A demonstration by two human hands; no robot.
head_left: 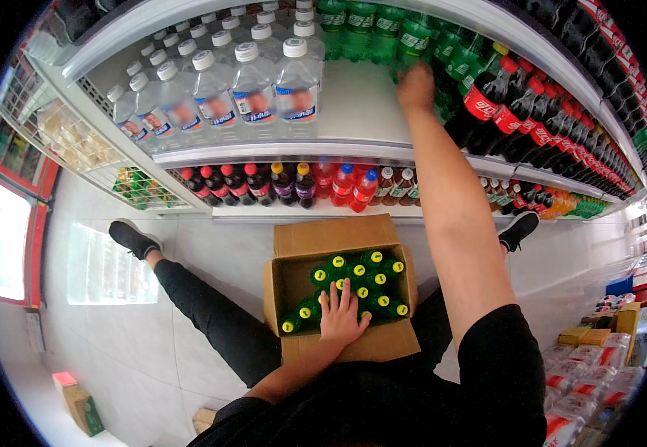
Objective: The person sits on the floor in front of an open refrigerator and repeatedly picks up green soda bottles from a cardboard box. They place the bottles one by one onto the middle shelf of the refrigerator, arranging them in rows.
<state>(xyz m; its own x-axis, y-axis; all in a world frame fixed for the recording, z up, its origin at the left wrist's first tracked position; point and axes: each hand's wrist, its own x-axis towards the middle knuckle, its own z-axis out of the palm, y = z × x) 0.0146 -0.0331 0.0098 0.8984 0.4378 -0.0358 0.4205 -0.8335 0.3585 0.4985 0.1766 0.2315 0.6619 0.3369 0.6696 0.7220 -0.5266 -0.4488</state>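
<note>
In front of me stands an open cardboard box [338, 235] with several green soda bottles [316, 302] upright inside, their yellow caps facing up. My left hand [342, 320] lies over the caps, fingers stretched out and apart, and is not wrapped round a bottle. My right hand [417, 88] reaches onto the upper shelf [360, 97]. Its fingers are closed at the lower part of a green bottle [415, 41], which stands at the front of a group of green bottles [359, 26]. The far side of those fingers is hidden.
Clear water bottles [252, 86] stand in rows to the left; dark cola bottles [487, 97] crowd the right. Mixed drinks [293, 182] fill the lower shelf. My outstretched legs [215, 309] flank the box. Shrink-wrapped packs [573, 384] are stacked at lower right.
</note>
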